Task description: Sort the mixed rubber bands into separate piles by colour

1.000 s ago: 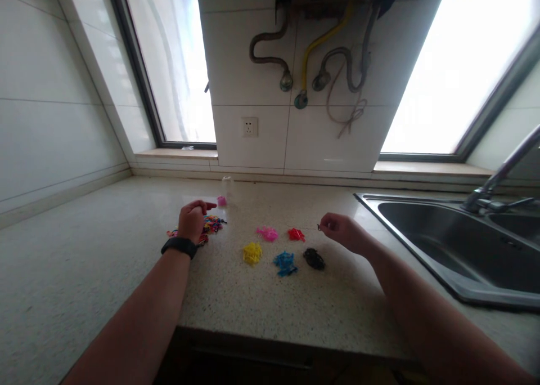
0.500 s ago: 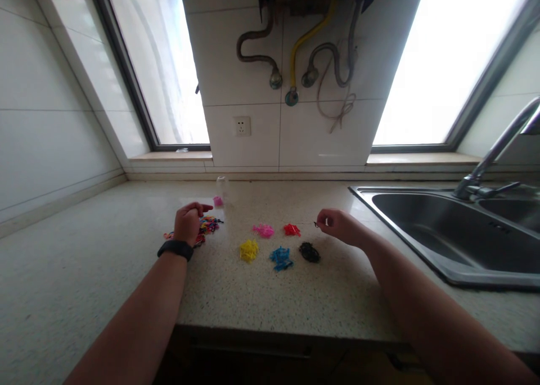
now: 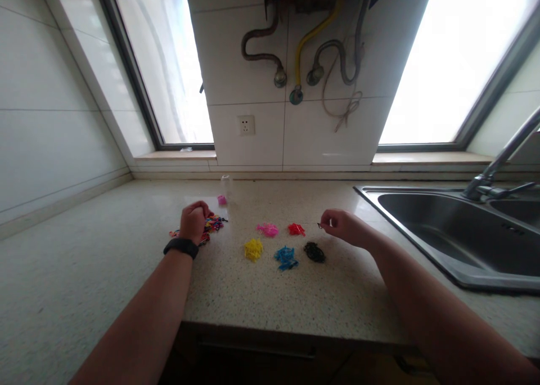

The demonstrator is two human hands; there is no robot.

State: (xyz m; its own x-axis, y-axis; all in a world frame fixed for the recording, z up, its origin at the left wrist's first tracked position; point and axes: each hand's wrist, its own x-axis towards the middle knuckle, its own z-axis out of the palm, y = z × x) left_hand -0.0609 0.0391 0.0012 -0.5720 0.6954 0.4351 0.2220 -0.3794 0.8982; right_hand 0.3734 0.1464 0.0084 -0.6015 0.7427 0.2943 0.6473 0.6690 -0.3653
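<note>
My left hand (image 3: 193, 220) is closed with its fingers curled in, over a mixed pile of colourful small rubber bands (image 3: 216, 223); anything inside it is hidden. Pinched between thumb and fingertips, a small black rubber band (image 3: 319, 225) sticks out of my right hand (image 3: 338, 225). That hand hovers just behind and right of a black band pile (image 3: 315, 252). Sorted heaps lie between the hands: pink bands (image 3: 268, 229), red bands (image 3: 296, 229), yellow bands (image 3: 253, 250) and blue bands (image 3: 286, 258).
A clear bottle (image 3: 226, 184) stands behind the mixed pile, with a pink cap (image 3: 221, 200) beside it. On the right, a steel sink (image 3: 367, 198) with a faucet (image 3: 485, 183) is set into the speckled counter (image 3: 253, 295). Pipes hang on the tiled wall behind.
My left index finger, stretched out before, is now curled in with the rest. The right hand still pinches the black rubber band. The whole view has shifted slightly.
</note>
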